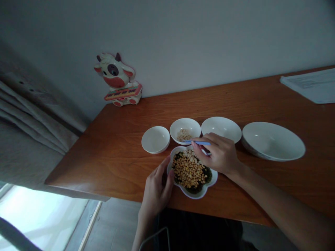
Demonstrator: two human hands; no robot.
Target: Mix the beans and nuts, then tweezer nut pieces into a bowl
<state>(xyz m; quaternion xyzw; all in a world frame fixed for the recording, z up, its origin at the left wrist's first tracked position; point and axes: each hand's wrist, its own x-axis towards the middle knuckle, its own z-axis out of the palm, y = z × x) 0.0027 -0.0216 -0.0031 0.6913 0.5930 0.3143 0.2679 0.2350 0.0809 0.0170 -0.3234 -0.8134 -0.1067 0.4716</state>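
My left hand (158, 186) is closed on the left rim of a white scalloped bowl (195, 195) near the table's front edge. Inside it lie yellow split beans (190, 174), pale flat seeds (192, 156) towards the back, and small dark green beans (208, 174) around the edge. Pinched in my right hand (221, 153) are thin blue tweezers (200, 142), above the scalloped bowl's back edge. Their tips point left, over the near rim of a small white bowl (185, 122) with pale seeds (184, 135) in it. Whether the tips hold a seed is too small to tell.
A small white bowl (155, 139) stands left in the row. Rightward are a medium white bowl (221, 126), partly behind my right hand, and a large one (273, 141). A toy cow with a keyboard (120, 80) stands by the wall. Papers (311, 83) lie back right on the wooden table (110, 150).
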